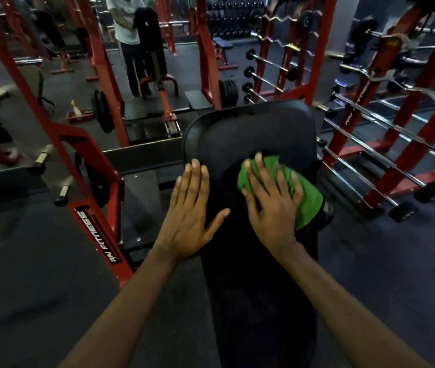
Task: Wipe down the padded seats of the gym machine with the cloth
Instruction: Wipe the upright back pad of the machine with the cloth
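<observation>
Seat (250,134): black, padded, lying under both hands and reaching beyond the fingertips. Cloth (308,200): green, bunched, lying on the seat under the right hand (272,208), showing past its fingers and outer edge. The right hand is pressing down on the cloth with fingers spread flat. The left hand (189,216) is resting flat on the seat's left edge, fingers straight, just beside the right, not touching it. Frame (99,208): red, standing left of the left hand. Barbell rack (396,134): standing right of the right hand.
</observation>
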Available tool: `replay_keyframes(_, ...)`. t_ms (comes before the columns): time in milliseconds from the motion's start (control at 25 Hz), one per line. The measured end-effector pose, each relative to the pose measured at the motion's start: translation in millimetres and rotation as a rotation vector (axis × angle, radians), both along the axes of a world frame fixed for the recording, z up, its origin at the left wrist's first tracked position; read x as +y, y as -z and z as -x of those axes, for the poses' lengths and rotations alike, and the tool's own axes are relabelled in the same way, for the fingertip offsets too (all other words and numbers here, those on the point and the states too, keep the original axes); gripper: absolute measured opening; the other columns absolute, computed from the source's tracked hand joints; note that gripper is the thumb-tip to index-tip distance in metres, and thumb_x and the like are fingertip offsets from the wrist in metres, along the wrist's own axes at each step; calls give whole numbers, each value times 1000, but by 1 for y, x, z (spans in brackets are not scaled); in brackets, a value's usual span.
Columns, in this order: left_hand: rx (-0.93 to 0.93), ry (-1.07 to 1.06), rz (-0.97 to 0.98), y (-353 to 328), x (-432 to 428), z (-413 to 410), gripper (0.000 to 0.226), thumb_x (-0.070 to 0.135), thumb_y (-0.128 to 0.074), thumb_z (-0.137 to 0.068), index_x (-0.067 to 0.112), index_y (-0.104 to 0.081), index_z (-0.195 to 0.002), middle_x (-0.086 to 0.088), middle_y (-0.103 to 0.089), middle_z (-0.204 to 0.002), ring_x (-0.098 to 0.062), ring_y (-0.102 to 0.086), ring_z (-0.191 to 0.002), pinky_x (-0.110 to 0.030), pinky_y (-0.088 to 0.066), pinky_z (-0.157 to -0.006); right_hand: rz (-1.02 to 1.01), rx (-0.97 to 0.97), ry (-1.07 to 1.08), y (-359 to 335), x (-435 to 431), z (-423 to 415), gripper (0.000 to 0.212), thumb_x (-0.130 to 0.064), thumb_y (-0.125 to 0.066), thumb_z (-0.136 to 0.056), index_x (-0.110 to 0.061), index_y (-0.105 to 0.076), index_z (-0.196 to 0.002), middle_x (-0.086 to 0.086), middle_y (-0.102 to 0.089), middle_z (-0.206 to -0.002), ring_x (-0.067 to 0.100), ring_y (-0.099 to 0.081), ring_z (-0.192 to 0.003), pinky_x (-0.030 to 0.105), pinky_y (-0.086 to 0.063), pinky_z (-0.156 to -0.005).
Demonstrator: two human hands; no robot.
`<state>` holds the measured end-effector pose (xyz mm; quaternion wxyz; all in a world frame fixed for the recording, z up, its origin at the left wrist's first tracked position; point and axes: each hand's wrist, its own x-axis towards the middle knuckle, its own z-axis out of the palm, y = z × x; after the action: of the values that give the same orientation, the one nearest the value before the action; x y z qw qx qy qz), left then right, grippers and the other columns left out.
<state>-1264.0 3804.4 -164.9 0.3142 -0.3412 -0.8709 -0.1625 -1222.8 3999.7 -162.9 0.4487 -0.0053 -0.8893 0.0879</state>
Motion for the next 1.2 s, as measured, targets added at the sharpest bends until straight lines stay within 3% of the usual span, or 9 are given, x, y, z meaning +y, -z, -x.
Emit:
replay_keyframes(80, -12, 41, 8, -1, -4, 3, 95, 56, -45, -101, 7, 12, -160, -10, 21, -167, -29, 9, -157, -41, 0, -128, -16, 13, -23, -4, -2, 2, 46, -40, -38, -107, -32, -40, -153, -7, -35, -162, 23, -37, -147, 56, -28, -113)
replay_keyframes(240, -7, 82, -2, -1, -4, 5, 95, 55, -45, -101, 8, 13, -159, -10, 20, -168, -30, 8, -157, -43, -4, -128, 103, 68, 3, -83, -41, 47, 44, -41, -41, -106, -32, -48, -149, -11, -40, -158, 19, -36, -147, 51, -20, -116)
replay_keyframes(400, 24, 68, -2, 0, -4, 6, 94, 54, -46, -101, 8, 11, -160, -10, 18, -168, -29, 7, -157, -43, -4, -128, -31, 68, -10, -89, -12, 54, 44, -41, -42, -105, -29, -52, -146, -9, -48, -153, 20, -41, -144, 52, -24, -114)
replay_keyframes(600, 1, 83, -50, 1, 0, 5, 93, 51, -46, -101, 8, 11, -160, -10, 18, -168, -30, 8, -157, -41, -1, -128, 294, 106, 144, -92, 21, 57, 41, -40, -45, -104, -29, -57, -142, -12, -51, -150, 20, -44, -140, 56, -24, -114)
replay_keyframes(840, -13, 102, -82, 4, 0, 7, 90, 51, -45, -101, 8, 8, -160, -10, 17, -169, -31, 7, -157, -40, 1, -127, 71, 54, -60, -104, -58, 58, 39, -42, -49, -101, -30, -62, -136, -11, -57, -144, 21, -39, -143, 55, -15, -118)
replay_keyframes(960, -17, 98, -80, 4, 1, 6, 90, 51, -44, -101, 9, 9, -161, -10, 17, -169, -30, 8, -157, -40, 0, -128, -49, 24, -38, -107, -27, 54, 42, -44, -47, -102, -30, -58, -140, -10, -56, -145, 22, -45, -138, 53, -21, -115)
replay_keyframes(1080, -34, 112, -83, 2, 1, 4, 91, 49, -46, -101, 9, 10, -161, -9, 17, -169, -31, 8, -157, -42, -1, -128, 187, 55, 115, -104, 23, 56, 41, -44, -44, -104, -28, -58, -139, -9, -55, -145, 21, -45, -138, 56, -24, -114)
replay_keyframes(1200, -29, 116, -85, 3, 2, 6, 91, 48, -47, -101, 8, 9, -160, -11, 16, -169, -32, 8, -157, -43, -2, -128, 264, 124, 171, -100, 0, 63, 39, -39, -47, -103, -28, -58, -139, -11, -56, -144, 21, -41, -142, 58, -20, -117)
